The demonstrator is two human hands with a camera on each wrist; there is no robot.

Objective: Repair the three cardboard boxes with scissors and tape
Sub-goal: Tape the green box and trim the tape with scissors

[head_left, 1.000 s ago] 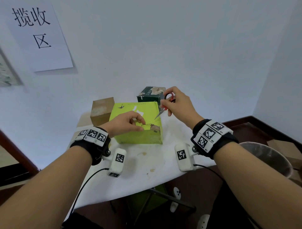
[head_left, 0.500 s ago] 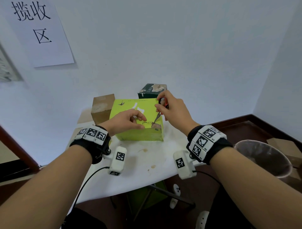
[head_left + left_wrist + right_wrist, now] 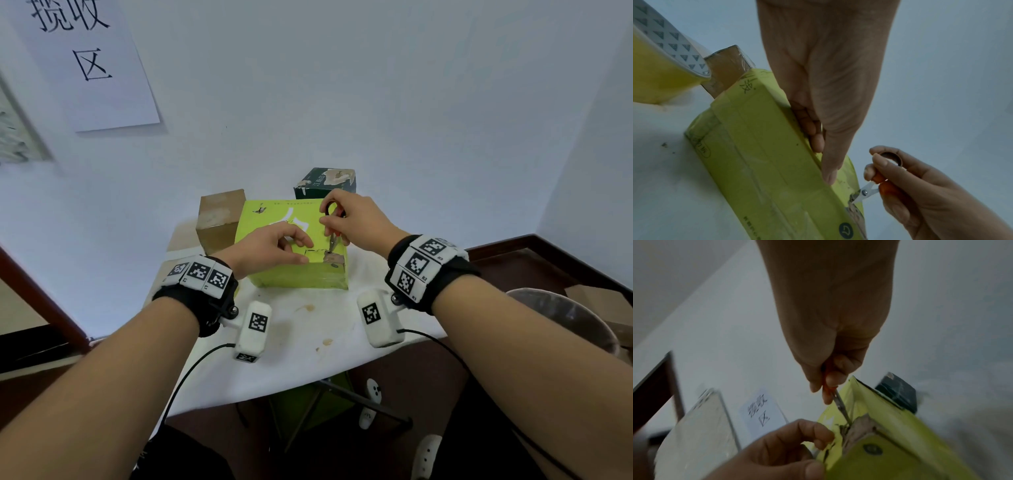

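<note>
Presently the left hand grips the torn top edge of the green box at the middle of the table; the right hand clasps the scissors, tips at the tear.

The front box sits on the table under the fingers of the left hand, which grip its near top edge. Just right of those fingertips, the scissors in the right hand touch the box's near right corner. Behind the left fingers stands the back left box, and behind the right fingers the back right box. The tape roll lies left of the left hand.
</note>
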